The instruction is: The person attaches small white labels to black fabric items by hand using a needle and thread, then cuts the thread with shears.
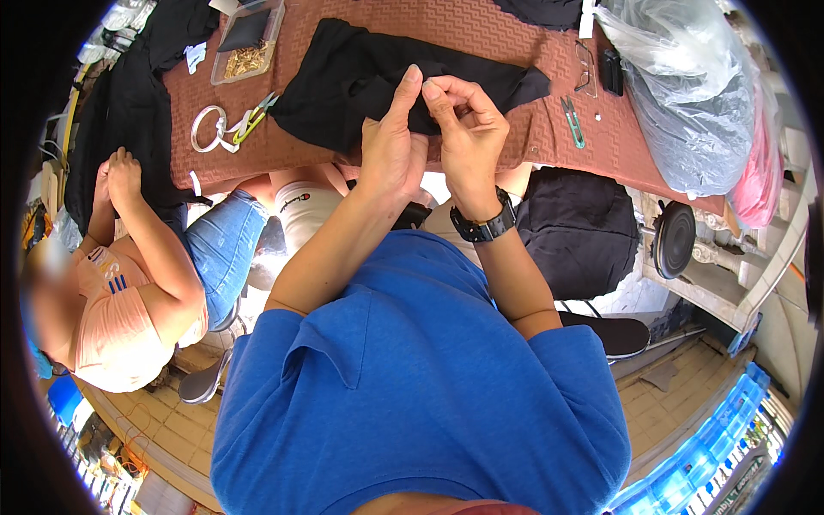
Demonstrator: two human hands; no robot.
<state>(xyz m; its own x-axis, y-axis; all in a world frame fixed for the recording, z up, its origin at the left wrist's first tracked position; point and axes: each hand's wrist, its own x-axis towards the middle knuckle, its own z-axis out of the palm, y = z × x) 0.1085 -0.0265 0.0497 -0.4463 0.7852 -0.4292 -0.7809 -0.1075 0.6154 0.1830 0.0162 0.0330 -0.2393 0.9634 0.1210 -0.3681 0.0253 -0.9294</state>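
Observation:
My left hand [396,142] is raised over the near part of the table, thumb pointing up; its other fingers are mostly hidden. Close beside it, my right hand [470,129] has thumb and forefinger pinched together near the left thumb's tip. Whatever sits between the fingers is too small to make out. A black cloth [330,81] lies crumpled on the table behind both hands. Green-handled thread snips [573,124] rest to the right, and yellow-green ones [252,122] lie to the left beside a white ring-shaped roll [209,130].
A brown textured cloth covers the table [283,154]. At the back left stands a clear box [221,75] of small gold-coloured pieces. Eyeglasses [586,69] and a large plastic bag [687,103] are at right. A person [129,318] sits at left by black fabric [129,112].

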